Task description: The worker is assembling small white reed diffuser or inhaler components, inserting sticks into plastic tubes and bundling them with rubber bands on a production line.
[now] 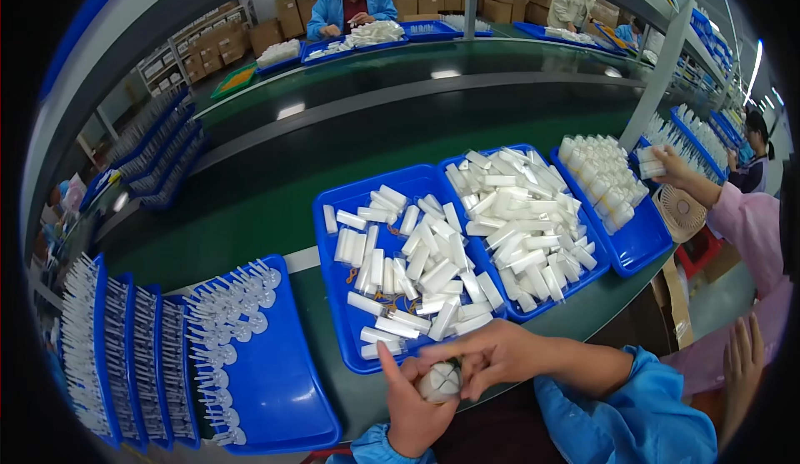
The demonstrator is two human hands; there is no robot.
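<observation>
Just in front of the trays, at the lower middle, my left hand (419, 407) is closed round a bundle of white pieces (440, 382). The end facing up shows several wedge-like white faces packed into a circle. My right hand (506, 354) meets the bundle from the right, its fingers bent against the side and top. Whether those fingers also pinch a band cannot be made out. Closest to both hands is a blue tray (332, 276) of loose white rectangular pieces (425, 256), with orange rubber bands (392, 304) among them.
Another blue tray (596, 278) heaped with white pieces adjoins it, then a blue tray (642, 243) of bundles. Leftward stands a blue tray (279, 381) with clear stemmed parts, beside several stacked trays (125, 364). A pink-sleeved person's hand (671, 167) holds a bundle at right. Behind runs a green conveyor (250, 189).
</observation>
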